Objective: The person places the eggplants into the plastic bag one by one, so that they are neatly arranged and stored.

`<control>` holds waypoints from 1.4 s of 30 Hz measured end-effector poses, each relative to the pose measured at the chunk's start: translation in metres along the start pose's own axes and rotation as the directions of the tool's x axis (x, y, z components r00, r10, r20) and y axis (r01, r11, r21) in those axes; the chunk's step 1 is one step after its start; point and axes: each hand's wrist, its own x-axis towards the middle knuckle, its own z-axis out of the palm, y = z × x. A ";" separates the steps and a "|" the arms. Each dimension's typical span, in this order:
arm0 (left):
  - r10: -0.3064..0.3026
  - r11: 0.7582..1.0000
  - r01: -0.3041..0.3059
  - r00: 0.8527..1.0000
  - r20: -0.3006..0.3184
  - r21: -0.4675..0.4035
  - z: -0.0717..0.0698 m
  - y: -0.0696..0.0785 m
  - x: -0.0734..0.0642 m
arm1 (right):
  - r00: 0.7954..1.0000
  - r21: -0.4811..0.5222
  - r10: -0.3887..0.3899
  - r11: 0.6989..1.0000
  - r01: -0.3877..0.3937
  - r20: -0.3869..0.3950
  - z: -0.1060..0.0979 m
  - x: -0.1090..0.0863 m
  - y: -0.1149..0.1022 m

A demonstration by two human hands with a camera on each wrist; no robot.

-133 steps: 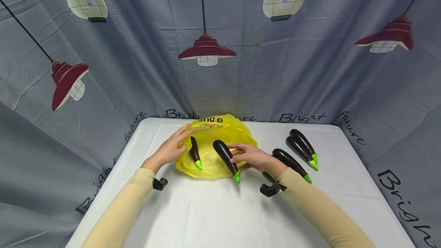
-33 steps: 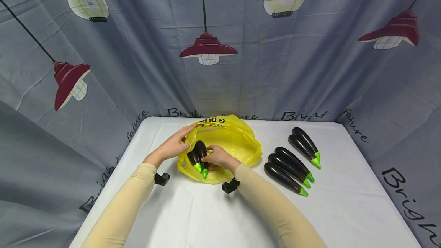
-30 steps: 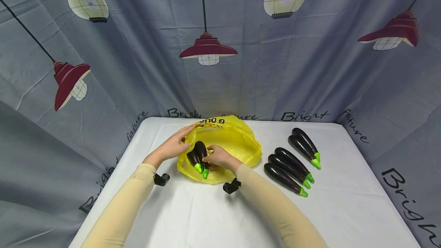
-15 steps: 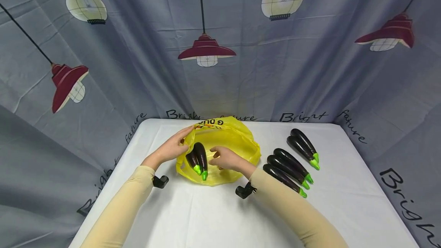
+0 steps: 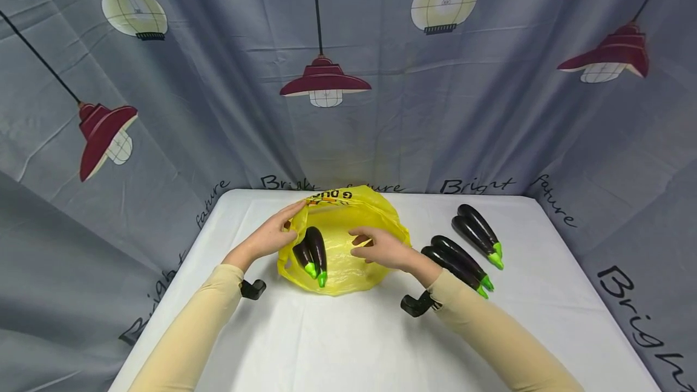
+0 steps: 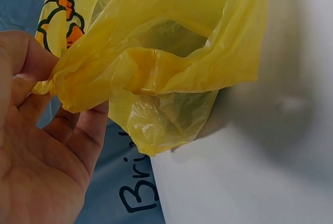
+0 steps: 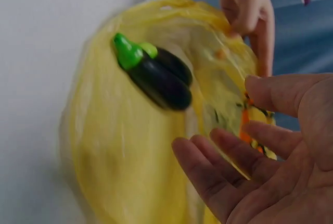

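A yellow plastic bag [image 5: 348, 271] lies on the table with its mouth spread toward me. My left hand [image 5: 270, 235] pinches the bag's left edge; the left wrist view shows the gathered film [image 6: 78, 83] between thumb and fingers. Inside the bag two dark eggplants with green stems lie side by side, the right eggplant [image 5: 316, 253] overlapping the left eggplant [image 5: 302, 256]. My right hand [image 5: 383, 248] hovers over the right part of the bag, fingers relaxed and holding nothing. In the right wrist view its open palm [image 7: 281, 182] shows beside the bag.
To the right on the white table [image 5: 337, 343] lie several more eggplants: a far pair [image 5: 476, 231] and a nearer group [image 5: 457, 262], partly hidden by the right forearm. A grey curtain [image 5: 381, 138] printed with lamps stands behind the table.
My right hand has let go of the second eggplant, leaving it beside the first in the bag, and has moved right. My left hand stays on the bag's edge.
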 end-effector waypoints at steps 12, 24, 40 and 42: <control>-0.010 1.000 0.010 1.000 -0.008 -0.023 0.000 -0.002 -0.001 | 0.993 -0.025 -0.012 1.000 0.009 -0.115 -0.067 -0.040 0.023; 0.007 0.999 -0.007 1.000 -0.013 -0.040 0.000 -0.004 -0.002 | 0.970 -0.063 0.069 0.994 -0.086 -0.233 -0.111 -0.063 0.052; -0.011 0.999 0.011 1.000 -0.012 -0.033 0.001 -0.006 -0.003 | 0.890 -0.143 0.111 0.971 -0.192 -0.443 -0.167 -0.092 0.105; -0.012 1.000 0.011 1.000 -0.012 -0.028 0.000 -0.005 -0.003 | 0.877 -0.175 0.112 0.961 -0.216 -0.467 -0.172 -0.095 0.110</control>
